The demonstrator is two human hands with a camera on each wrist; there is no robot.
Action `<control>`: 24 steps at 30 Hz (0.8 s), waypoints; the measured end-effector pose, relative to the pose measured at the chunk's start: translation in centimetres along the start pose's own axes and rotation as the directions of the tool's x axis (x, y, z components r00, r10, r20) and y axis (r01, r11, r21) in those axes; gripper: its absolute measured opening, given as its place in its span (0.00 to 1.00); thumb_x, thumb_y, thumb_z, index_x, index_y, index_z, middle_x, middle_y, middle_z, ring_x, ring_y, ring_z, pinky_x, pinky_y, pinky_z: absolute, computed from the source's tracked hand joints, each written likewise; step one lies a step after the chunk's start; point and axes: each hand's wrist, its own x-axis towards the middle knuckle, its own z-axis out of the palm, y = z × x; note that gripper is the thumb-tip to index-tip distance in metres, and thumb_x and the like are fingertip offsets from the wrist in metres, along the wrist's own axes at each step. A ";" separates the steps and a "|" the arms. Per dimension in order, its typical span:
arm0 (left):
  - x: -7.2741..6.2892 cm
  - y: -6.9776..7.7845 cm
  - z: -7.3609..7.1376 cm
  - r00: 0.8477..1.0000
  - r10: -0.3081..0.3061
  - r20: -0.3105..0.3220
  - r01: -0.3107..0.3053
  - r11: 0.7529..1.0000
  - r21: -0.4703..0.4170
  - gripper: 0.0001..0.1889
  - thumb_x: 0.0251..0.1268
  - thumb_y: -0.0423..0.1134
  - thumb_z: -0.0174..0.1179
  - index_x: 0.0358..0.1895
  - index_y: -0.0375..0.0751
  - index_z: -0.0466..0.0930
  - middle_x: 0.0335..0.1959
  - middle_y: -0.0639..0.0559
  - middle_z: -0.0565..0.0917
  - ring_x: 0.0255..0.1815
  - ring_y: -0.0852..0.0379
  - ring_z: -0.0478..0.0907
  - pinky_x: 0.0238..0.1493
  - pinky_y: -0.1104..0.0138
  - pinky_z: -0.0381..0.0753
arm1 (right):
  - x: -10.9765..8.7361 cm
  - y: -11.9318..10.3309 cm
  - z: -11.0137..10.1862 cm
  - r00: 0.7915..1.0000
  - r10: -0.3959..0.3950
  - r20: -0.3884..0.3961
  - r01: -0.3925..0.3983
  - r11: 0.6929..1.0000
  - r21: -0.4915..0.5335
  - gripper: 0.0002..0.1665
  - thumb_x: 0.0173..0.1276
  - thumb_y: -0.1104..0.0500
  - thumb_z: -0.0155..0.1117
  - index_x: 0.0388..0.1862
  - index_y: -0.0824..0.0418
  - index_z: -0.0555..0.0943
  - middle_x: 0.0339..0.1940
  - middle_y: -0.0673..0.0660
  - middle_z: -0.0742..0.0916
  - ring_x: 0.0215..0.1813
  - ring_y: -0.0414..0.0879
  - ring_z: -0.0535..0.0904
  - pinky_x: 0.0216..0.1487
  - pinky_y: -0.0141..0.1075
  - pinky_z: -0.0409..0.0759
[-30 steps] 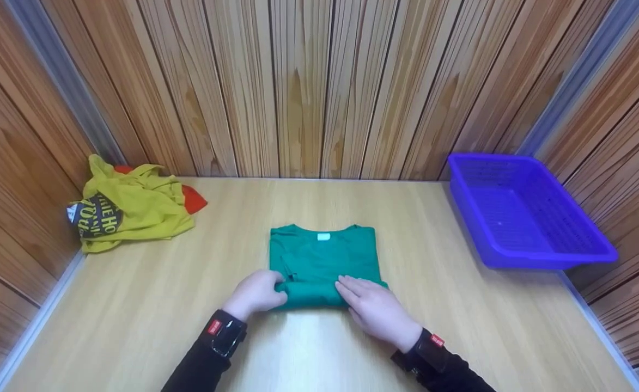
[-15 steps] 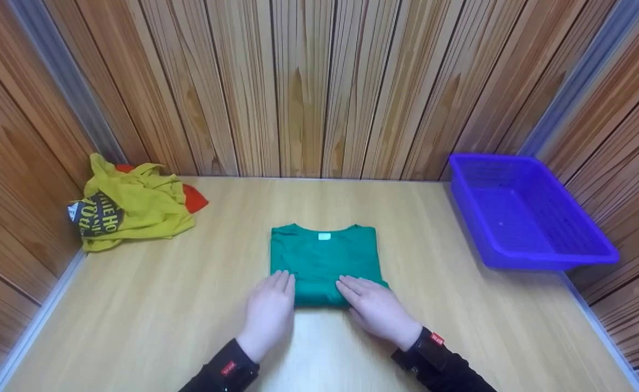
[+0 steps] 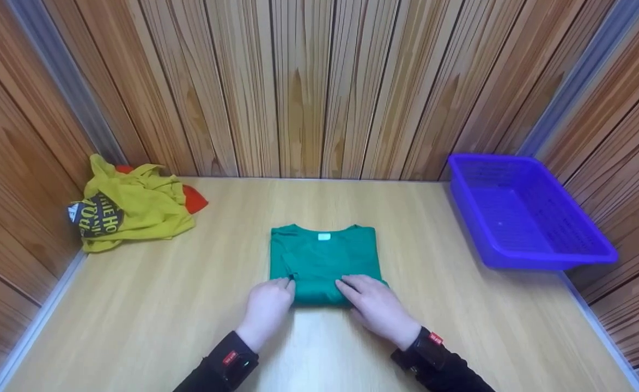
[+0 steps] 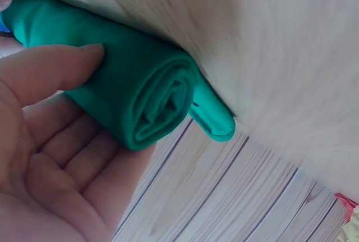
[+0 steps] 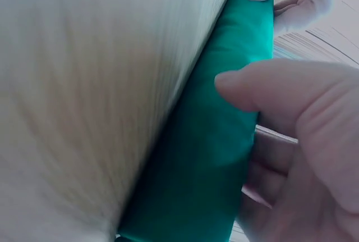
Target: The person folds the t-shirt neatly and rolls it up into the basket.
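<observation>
A green T-shirt [image 3: 330,253] lies folded at the middle of the table, its neckline and white label at the far side. The near edge is rolled into a thick tube, and its spiral end [image 4: 162,104] shows in the left wrist view. My left hand [image 3: 269,307] holds the left part of this roll, thumb on the near side and fingers over the top. On the right part, my right hand [image 3: 379,310] grips the roll the same way, as the right wrist view shows with the thumb against the green cloth [image 5: 207,135].
A crumpled yellow garment [image 3: 139,207] with a dark print lies at the back left, a red cloth [image 3: 194,199] partly under it. At the back right stands a purple plastic basket [image 3: 548,258]. Wood-panelled walls [image 3: 308,87] enclose the table [image 3: 319,204].
My left hand shifted right and laid its fingers flat over the roll, then curled them around it. The right hand stays nearly in place, its fingers bending slightly. The shirt has hardly moved.
</observation>
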 end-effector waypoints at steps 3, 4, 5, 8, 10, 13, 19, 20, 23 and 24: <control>0.1 -0.1 0.1 1.000 -0.008 0.003 0.008 1.000 -0.019 0.08 0.48 0.24 0.65 0.33 0.37 0.84 0.26 0.50 0.81 0.24 0.54 0.79 0.22 0.63 0.77 | 0.1 0.1 0.0 0.999 0.040 0.002 -0.040 0.999 -0.005 0.33 0.57 0.66 0.74 0.64 0.60 0.79 0.52 0.59 0.82 0.55 0.54 0.78 0.52 0.47 0.80; 0.1 -0.2 0.1 1.000 -0.011 0.008 0.011 1.000 -0.028 0.08 0.47 0.23 0.65 0.32 0.38 0.83 0.25 0.51 0.80 0.23 0.54 0.78 0.21 0.63 0.76 | 0.1 0.1 0.0 0.999 0.051 0.005 -0.051 0.999 -0.001 0.32 0.57 0.67 0.73 0.63 0.59 0.79 0.50 0.58 0.82 0.53 0.53 0.78 0.50 0.46 0.81; 0.1 -0.2 0.1 1.000 -0.013 0.015 0.013 0.999 -0.037 0.08 0.47 0.23 0.65 0.31 0.39 0.83 0.24 0.51 0.80 0.22 0.54 0.78 0.21 0.63 0.75 | 0.1 0.1 0.0 0.998 0.062 0.010 -0.062 0.998 0.007 0.31 0.58 0.68 0.72 0.63 0.58 0.80 0.48 0.57 0.82 0.51 0.52 0.78 0.49 0.45 0.81; 0.0 -0.3 -0.2 0.999 -0.020 0.042 0.024 0.996 -0.082 0.09 0.46 0.23 0.64 0.30 0.40 0.83 0.23 0.51 0.79 0.23 0.54 0.78 0.20 0.62 0.74 | 0.1 0.3 -0.2 0.997 0.069 0.023 -0.070 0.997 0.032 0.28 0.61 0.69 0.69 0.62 0.57 0.80 0.44 0.56 0.82 0.47 0.51 0.79 0.46 0.43 0.81; 0.0 -0.3 -0.4 0.998 -0.025 0.061 0.032 0.992 -0.121 0.09 0.45 0.24 0.64 0.30 0.40 0.82 0.24 0.51 0.79 0.24 0.53 0.78 0.20 0.62 0.74 | 0.0 0.3 -0.3 0.997 0.067 0.034 -0.068 0.996 0.052 0.27 0.61 0.69 0.68 0.61 0.57 0.81 0.44 0.56 0.83 0.47 0.50 0.79 0.46 0.43 0.81; -0.2 -0.4 -0.7 0.995 -0.031 0.093 0.046 0.984 -0.174 0.09 0.43 0.24 0.63 0.29 0.41 0.81 0.23 0.51 0.79 0.25 0.51 0.79 0.20 0.61 0.73 | -0.1 0.3 -0.7 0.997 0.057 0.055 -0.062 0.995 0.079 0.27 0.62 0.69 0.66 0.61 0.58 0.80 0.43 0.55 0.83 0.46 0.50 0.80 0.47 0.43 0.81; -0.4 -0.5 -1.1 0.987 -0.026 0.159 0.063 0.970 -0.233 0.10 0.42 0.26 0.67 0.27 0.43 0.79 0.23 0.52 0.79 0.25 0.51 0.79 0.20 0.61 0.72 | -0.4 0.5 -1.3 0.991 0.051 0.122 -0.067 0.989 0.133 0.26 0.61 0.68 0.68 0.60 0.61 0.79 0.46 0.56 0.85 0.49 0.51 0.81 0.50 0.44 0.80; -0.5 -0.5 -1.2 0.984 -0.025 0.176 0.067 0.968 -0.241 0.09 0.43 0.27 0.69 0.28 0.42 0.80 0.23 0.51 0.80 0.25 0.51 0.79 0.20 0.61 0.73 | -0.4 0.6 -1.4 0.989 0.055 0.136 -0.075 0.986 0.148 0.25 0.61 0.68 0.68 0.59 0.62 0.79 0.47 0.56 0.85 0.50 0.51 0.81 0.52 0.45 0.80; -0.4 -0.6 -1.6 0.971 -0.020 0.240 0.087 0.959 -0.271 0.09 0.47 0.30 0.71 0.31 0.42 0.82 0.25 0.51 0.81 0.27 0.51 0.80 0.22 0.60 0.75 | -0.5 0.8 -1.7 0.984 0.063 0.167 -0.094 0.977 0.189 0.22 0.62 0.68 0.68 0.56 0.64 0.78 0.48 0.58 0.85 0.52 0.52 0.81 0.54 0.46 0.79; -0.4 -0.7 -1.7 0.965 -0.017 0.260 0.093 0.955 -0.282 0.08 0.48 0.31 0.71 0.31 0.42 0.82 0.25 0.51 0.81 0.28 0.50 0.80 0.23 0.60 0.76 | -0.4 0.9 -1.8 0.982 0.063 0.176 -0.098 0.975 0.200 0.21 0.63 0.67 0.68 0.55 0.64 0.77 0.48 0.58 0.85 0.52 0.53 0.81 0.54 0.46 0.79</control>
